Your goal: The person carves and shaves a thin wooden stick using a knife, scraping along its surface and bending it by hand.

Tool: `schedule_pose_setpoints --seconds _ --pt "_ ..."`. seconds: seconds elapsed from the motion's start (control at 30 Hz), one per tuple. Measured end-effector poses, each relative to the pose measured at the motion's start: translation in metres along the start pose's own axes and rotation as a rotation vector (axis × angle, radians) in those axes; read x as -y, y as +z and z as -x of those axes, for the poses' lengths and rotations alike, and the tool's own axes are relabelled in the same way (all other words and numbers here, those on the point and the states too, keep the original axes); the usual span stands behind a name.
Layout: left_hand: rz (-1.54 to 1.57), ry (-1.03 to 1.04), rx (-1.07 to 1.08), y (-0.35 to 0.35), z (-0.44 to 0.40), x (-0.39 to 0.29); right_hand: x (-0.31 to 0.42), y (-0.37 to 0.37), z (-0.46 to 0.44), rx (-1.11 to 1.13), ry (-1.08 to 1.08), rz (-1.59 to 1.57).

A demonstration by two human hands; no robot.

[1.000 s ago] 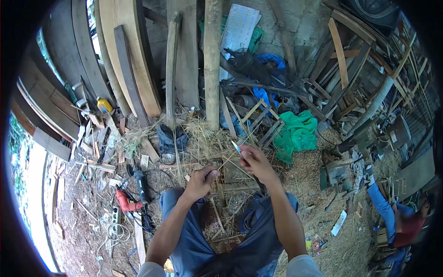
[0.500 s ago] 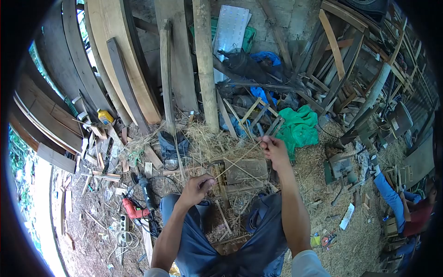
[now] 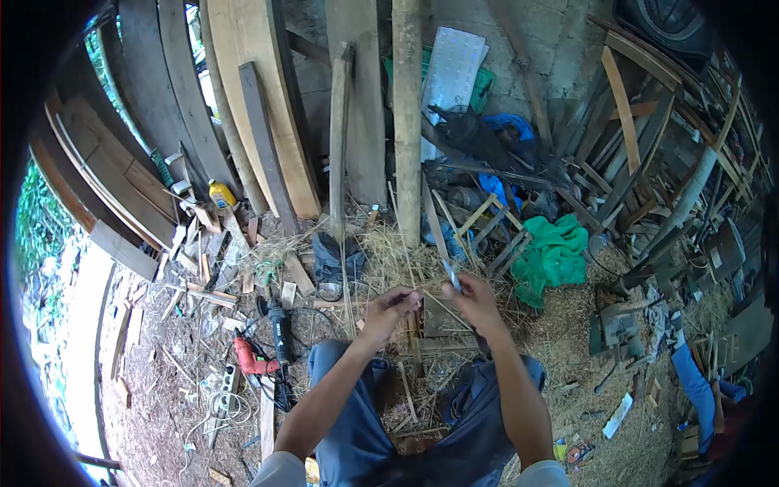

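My right hand (image 3: 475, 307) is closed around a knife, whose pale blade (image 3: 451, 276) points up and away from me. Opposite it, at nearly the same height, my left hand (image 3: 391, 315) pinches a thin pale strip of wood or bamboo (image 3: 432, 299). Only a short stretch of the strip shows between the hands, and its ends are hard to make out. Both hands are above my knees, a small gap apart. Below them lies a wooden block (image 3: 442, 322) among shavings, partly covered by my right hand.
A red power drill (image 3: 253, 357) and a dark angle grinder (image 3: 281, 333) lie to the left, near a power strip (image 3: 230, 385). Boards and a bamboo post (image 3: 406, 122) stand ahead. A green bag (image 3: 552, 256) lies front right. Another person's blue-clothed limb (image 3: 692, 390) shows at right.
My hands have come closer together: the right moved back toward me, the left slightly up and right. The knife blade shows more clearly. The whole view has shifted, with surroundings further right.
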State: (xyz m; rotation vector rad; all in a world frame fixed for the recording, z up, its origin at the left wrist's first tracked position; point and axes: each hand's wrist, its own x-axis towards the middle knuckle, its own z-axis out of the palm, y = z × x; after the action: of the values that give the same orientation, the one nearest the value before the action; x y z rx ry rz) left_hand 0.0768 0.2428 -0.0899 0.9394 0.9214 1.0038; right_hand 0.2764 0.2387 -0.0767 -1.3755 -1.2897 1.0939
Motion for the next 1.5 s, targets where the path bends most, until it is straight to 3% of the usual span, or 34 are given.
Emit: schedule_pose_setpoints --seconds 0.03,0.07,0.27,0.33,0.4,0.57,0.7,0.8,1.0,1.13,1.23,1.3,1.4,1.5 --pt "-0.003 0.005 -0.007 0.003 -0.003 0.001 0.002 0.009 -0.001 0.016 -0.156 0.123" --pt "0.037 0.022 0.011 0.005 -0.008 0.003 0.005 0.013 0.000 0.074 0.009 0.126" --pt "0.048 0.112 0.007 0.010 -0.015 0.011 0.013 0.021 0.001 0.104 0.013 0.071" --pt "0.076 0.139 -0.092 0.016 -0.011 0.007 0.012 0.018 0.002 0.107 0.032 0.090" --pt "0.075 0.123 -0.082 0.014 -0.012 0.008 0.010 0.016 0.002 0.131 -0.059 0.111" --pt "-0.006 0.121 -0.025 0.008 -0.021 0.015 -0.002 0.007 0.004 0.136 -0.050 0.119" --pt "0.064 0.153 -0.099 0.005 -0.032 -0.008 -0.018 -0.004 0.003 0.184 -0.030 0.199" --pt "-0.075 0.282 -0.142 -0.004 -0.043 -0.015 -0.022 -0.013 0.006 0.183 0.011 0.206" --pt "-0.296 0.398 -0.103 0.006 -0.049 0.005 -0.085 -0.022 0.000 0.056 0.288 0.424" --pt "-0.408 0.415 -0.044 0.009 -0.060 0.038 -0.082 -0.019 0.010 0.049 0.302 0.629" --pt "-0.520 0.367 -0.023 0.017 -0.065 0.047 -0.105 -0.011 0.022 0.134 0.172 0.665" --pt "-0.527 0.369 0.000 0.019 -0.068 0.054 -0.116 -0.009 0.030 0.346 0.100 0.793" --pt "-0.589 0.385 -0.002 0.022 -0.077 0.063 -0.165 0.002 0.024 0.476 0.165 0.913" --pt "-0.664 0.398 -0.023 0.023 -0.082 0.067 -0.204 -0.006 0.027 0.353 0.181 0.891"
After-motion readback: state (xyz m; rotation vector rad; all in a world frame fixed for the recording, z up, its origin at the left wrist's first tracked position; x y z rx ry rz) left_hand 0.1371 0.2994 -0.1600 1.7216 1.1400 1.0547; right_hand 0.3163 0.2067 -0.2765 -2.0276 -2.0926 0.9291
